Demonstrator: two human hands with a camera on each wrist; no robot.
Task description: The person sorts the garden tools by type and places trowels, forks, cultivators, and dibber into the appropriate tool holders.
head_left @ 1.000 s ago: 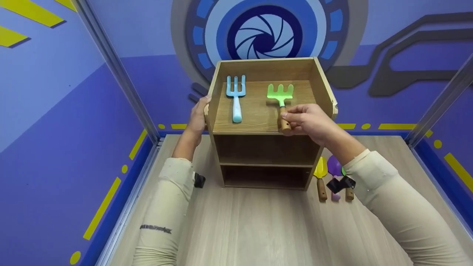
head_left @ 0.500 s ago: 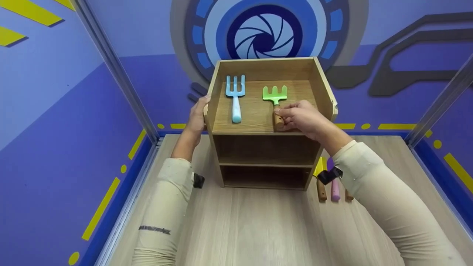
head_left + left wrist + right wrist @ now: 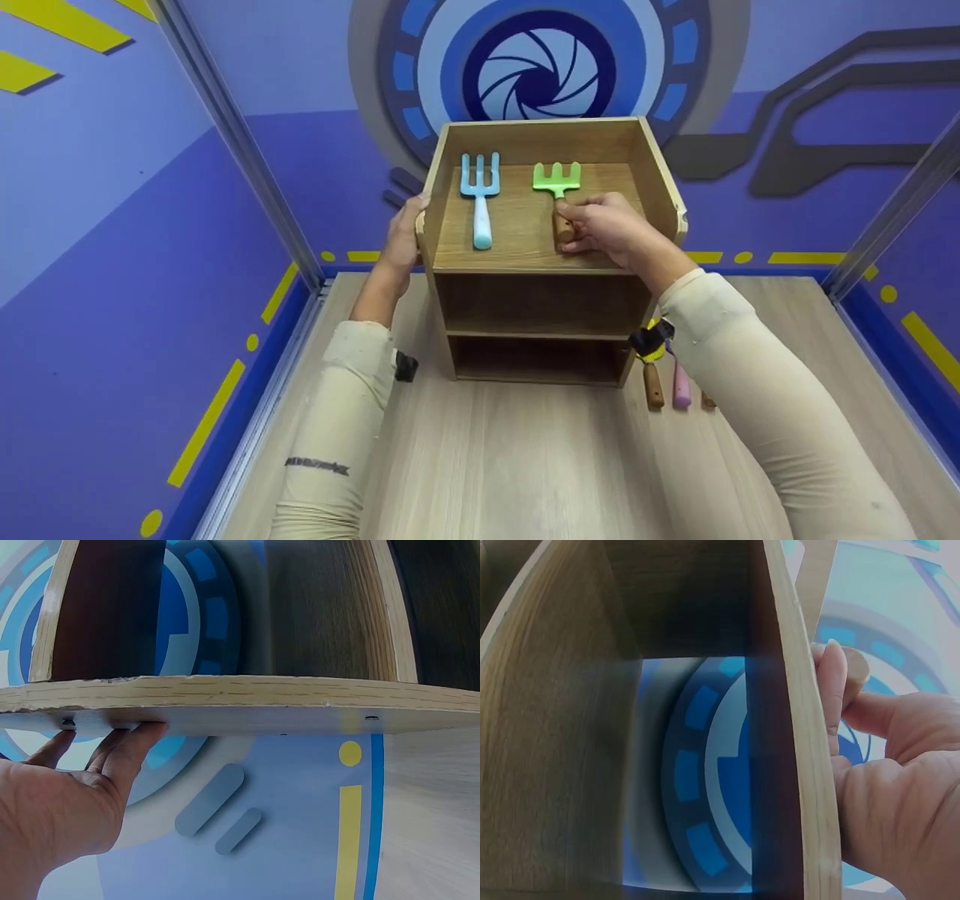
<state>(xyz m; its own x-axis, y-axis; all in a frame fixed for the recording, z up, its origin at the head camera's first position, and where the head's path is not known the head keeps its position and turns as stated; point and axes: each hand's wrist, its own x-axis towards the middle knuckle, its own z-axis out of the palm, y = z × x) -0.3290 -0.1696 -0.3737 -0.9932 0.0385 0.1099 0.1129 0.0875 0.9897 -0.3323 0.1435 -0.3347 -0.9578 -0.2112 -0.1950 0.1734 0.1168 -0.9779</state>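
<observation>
My right hand (image 3: 611,229) pinches the brown wooden handle of a green toy garden rake (image 3: 556,180) at the top tray of a wooden shelf unit (image 3: 540,261). The rake's tines point toward the back panel. In the right wrist view, the handle end (image 3: 858,676) shows between thumb and fingers, behind the shelf's edge. To its left lies a blue garden fork (image 3: 481,202) with a pale handle. My left hand (image 3: 403,236) touches the unit's left side; the left wrist view shows its extended fingers (image 3: 135,754) against the outer panel.
Beneath the top tray are two open compartments (image 3: 540,304). Right of the unit, a yellow garden tool (image 3: 654,386), a purple-pink handle (image 3: 681,386) and another brown handle (image 3: 709,402) lie on the wooden floor, partly covered by my right forearm. Blue printed walls (image 3: 300,172) surround the area.
My right hand has carried the green rake left, then slightly farther back over the top tray. The left hand and the blue fork have stayed in place.
</observation>
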